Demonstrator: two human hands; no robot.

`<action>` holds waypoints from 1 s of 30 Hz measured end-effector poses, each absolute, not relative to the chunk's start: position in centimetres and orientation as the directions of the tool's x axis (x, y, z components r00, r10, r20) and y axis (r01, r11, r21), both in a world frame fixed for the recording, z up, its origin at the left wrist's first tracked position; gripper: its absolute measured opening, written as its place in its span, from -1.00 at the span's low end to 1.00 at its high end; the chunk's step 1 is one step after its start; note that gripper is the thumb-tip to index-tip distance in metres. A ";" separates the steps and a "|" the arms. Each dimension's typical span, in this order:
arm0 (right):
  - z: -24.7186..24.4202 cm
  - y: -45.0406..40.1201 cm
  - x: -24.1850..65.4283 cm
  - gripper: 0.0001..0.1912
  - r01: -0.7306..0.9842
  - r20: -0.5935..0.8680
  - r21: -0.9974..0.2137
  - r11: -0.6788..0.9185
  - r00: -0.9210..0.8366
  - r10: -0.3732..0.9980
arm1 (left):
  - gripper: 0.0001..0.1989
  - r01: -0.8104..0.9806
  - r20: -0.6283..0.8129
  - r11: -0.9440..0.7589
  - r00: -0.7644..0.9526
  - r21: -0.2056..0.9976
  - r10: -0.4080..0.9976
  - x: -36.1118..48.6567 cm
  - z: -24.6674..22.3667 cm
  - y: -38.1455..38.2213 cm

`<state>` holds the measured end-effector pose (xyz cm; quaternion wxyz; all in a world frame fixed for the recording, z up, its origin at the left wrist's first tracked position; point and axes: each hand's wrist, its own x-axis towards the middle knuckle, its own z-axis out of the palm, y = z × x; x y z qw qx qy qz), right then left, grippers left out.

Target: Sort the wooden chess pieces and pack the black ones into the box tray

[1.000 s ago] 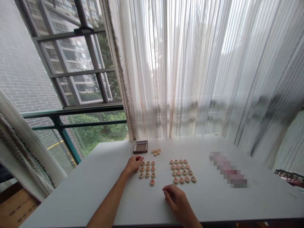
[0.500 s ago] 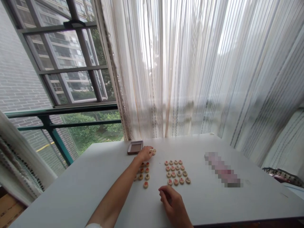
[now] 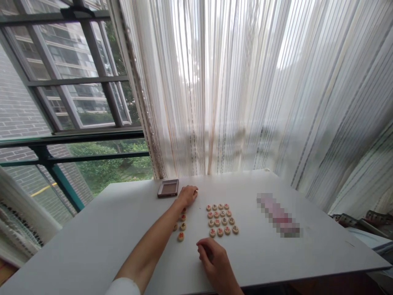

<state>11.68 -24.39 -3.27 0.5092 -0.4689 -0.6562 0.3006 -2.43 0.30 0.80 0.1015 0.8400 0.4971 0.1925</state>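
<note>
My left hand [image 3: 188,196] reaches to the far part of the white table, beside an open shallow box [image 3: 168,188]. Its fingers curl down and cover whatever is beneath them. Under and beside my left forearm lie several round wooden pieces with characters; the nearest is a red-marked piece [image 3: 181,236]. To the right, several more pieces stand in a neat block of rows, with red or black characters, among them a piece [image 3: 217,222]. My right hand [image 3: 211,253] rests on its side just in front of that block, fingers curled, with nothing visible in them.
The white table [image 3: 260,254] has a blurred pinkish object [image 3: 279,215] on its right side. Sheer curtains [image 3: 239,102] hang behind the far edge. At the left are an open window and a green railing [image 3: 66,186].
The view has shifted a little to the right. The light pieces seen at my left hand's fingertips are now hidden, with the hand over that spot. My right hand keeps its pose.
</note>
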 end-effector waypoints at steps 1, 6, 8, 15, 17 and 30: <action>-3.4 -24.3 11.7 -0.71 0.306 0.394 -0.870 0.387 -0.041 0.918 | -0.71 0.777 0.238 -0.503 0.444 0.378 0.864 -2.3 1.0 0.1; -3.8 -24.0 11.8 -0.70 0.292 0.390 -0.876 0.384 -0.038 0.920 | -0.72 0.637 0.350 -0.595 0.481 0.491 0.804 -1.8 2.8 -2.1; -4.0 -23.9 11.8 -0.70 0.290 0.385 -0.880 0.377 -0.029 0.922 | -0.68 0.565 0.393 -0.617 0.477 0.548 0.786 -1.9 3.6 -4.1; -3.9 -23.9 11.7 -0.66 0.257 0.360 -0.898 0.356 -0.032 0.932 | -0.70 0.384 0.446 -0.576 0.379 0.722 0.811 -4.4 2.4 -16.1; -4.1 -23.9 11.8 -0.66 0.263 0.351 -0.899 0.351 -0.049 0.935 | -0.73 0.231 0.388 -0.460 0.297 0.857 0.872 -5.0 0.8 -19.1; -3.3 -24.1 11.9 -0.71 0.197 0.338 -0.911 0.363 -0.150 0.929 | -0.79 0.008 0.299 -0.310 0.236 0.951 0.925 -5.5 -1.6 -23.5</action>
